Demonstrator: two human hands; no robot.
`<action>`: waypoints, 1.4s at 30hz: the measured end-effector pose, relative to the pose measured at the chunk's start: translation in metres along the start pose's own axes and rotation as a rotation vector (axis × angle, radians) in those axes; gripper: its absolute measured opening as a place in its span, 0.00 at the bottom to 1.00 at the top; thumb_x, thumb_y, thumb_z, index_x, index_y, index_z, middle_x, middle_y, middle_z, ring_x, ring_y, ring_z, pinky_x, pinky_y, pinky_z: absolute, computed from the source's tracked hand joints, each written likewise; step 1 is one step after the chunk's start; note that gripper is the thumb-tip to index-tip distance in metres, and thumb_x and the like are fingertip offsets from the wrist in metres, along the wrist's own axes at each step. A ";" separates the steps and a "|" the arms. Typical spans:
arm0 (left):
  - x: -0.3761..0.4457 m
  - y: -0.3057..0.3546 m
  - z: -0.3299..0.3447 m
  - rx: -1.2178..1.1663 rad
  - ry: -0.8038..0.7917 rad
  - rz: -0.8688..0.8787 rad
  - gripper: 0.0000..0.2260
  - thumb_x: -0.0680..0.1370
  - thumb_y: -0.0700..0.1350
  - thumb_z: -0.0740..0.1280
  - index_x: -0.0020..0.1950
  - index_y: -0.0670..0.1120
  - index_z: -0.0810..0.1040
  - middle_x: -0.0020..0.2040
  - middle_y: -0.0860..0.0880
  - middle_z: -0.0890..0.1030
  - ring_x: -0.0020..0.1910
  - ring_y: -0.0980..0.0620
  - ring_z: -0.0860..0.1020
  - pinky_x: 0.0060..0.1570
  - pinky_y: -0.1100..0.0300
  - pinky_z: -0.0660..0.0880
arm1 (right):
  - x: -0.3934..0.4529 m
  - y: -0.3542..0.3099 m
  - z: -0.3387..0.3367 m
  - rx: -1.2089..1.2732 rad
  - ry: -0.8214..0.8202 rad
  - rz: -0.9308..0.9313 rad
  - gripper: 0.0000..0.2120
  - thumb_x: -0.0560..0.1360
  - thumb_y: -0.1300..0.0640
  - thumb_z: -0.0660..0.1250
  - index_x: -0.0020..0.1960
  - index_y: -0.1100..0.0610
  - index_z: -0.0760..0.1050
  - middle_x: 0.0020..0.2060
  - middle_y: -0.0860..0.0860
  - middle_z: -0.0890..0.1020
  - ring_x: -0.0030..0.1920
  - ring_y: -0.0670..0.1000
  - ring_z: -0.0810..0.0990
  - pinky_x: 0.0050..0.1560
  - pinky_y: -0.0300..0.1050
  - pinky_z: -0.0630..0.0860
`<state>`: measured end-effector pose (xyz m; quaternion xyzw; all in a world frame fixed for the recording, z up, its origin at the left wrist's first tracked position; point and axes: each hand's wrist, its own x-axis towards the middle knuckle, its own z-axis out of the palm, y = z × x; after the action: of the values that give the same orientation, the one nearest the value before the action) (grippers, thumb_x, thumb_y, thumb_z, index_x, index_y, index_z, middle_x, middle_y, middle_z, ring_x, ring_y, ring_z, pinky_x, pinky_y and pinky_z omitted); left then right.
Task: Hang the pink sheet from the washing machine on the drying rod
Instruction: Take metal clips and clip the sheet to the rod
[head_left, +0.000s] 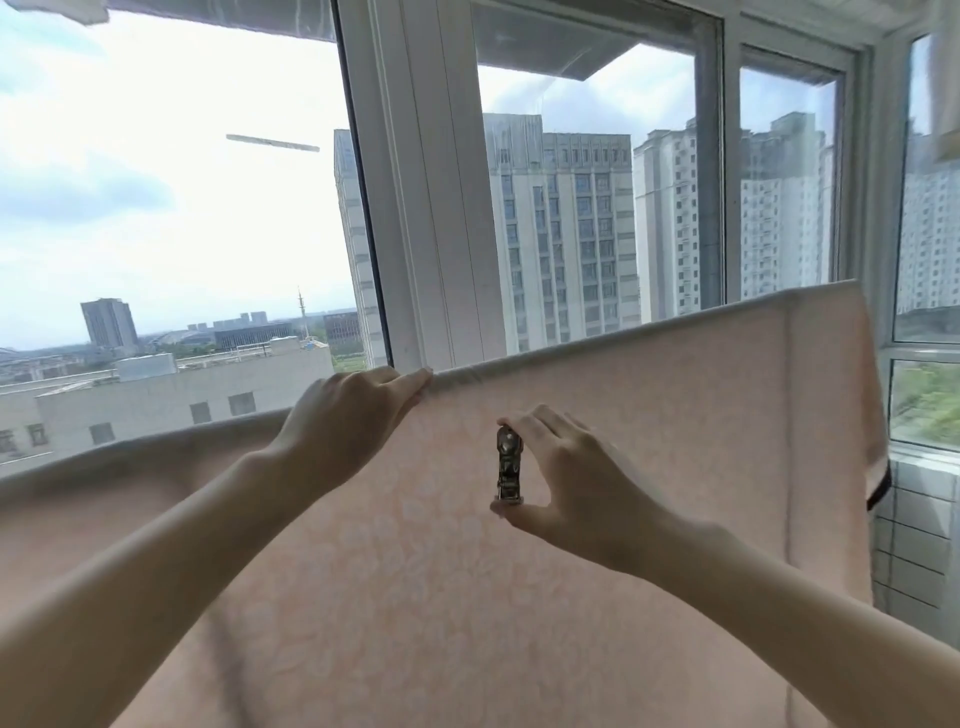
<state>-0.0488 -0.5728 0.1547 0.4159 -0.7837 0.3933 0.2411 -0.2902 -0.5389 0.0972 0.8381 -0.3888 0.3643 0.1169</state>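
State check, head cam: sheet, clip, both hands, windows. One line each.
pink sheet: draped over the rod, folded top edge taut, front hanging down
metal clip: upright, held in front of the sheet, not yet on it
left hand: pinching the sheet's top edge
right hand: gripping the clip between thumb and fingers
windows: whether shut, cannot tell
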 end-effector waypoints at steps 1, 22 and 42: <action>0.003 0.002 0.005 0.029 0.009 0.009 0.17 0.80 0.47 0.61 0.69 0.45 0.74 0.41 0.50 0.83 0.30 0.51 0.81 0.33 0.53 0.81 | 0.000 0.003 0.000 -0.002 0.010 0.009 0.34 0.71 0.40 0.69 0.72 0.54 0.64 0.61 0.47 0.74 0.59 0.48 0.73 0.62 0.46 0.71; 0.074 0.062 0.076 0.303 0.129 0.052 0.18 0.76 0.40 0.71 0.66 0.45 0.77 0.49 0.46 0.85 0.38 0.46 0.83 0.32 0.56 0.78 | -0.033 0.085 0.000 0.032 0.062 0.161 0.35 0.70 0.42 0.71 0.72 0.53 0.64 0.60 0.45 0.75 0.57 0.46 0.75 0.58 0.42 0.74; 0.188 0.165 0.137 0.317 -0.041 -0.165 0.27 0.71 0.30 0.70 0.68 0.45 0.75 0.48 0.44 0.84 0.37 0.41 0.80 0.37 0.49 0.78 | -0.075 0.251 -0.064 0.169 0.088 0.186 0.33 0.68 0.52 0.73 0.69 0.45 0.61 0.54 0.39 0.69 0.54 0.41 0.72 0.56 0.36 0.70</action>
<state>-0.2958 -0.7149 0.1397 0.5193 -0.6800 0.4823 0.1880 -0.5406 -0.6346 0.0679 0.7886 -0.4271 0.4413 0.0286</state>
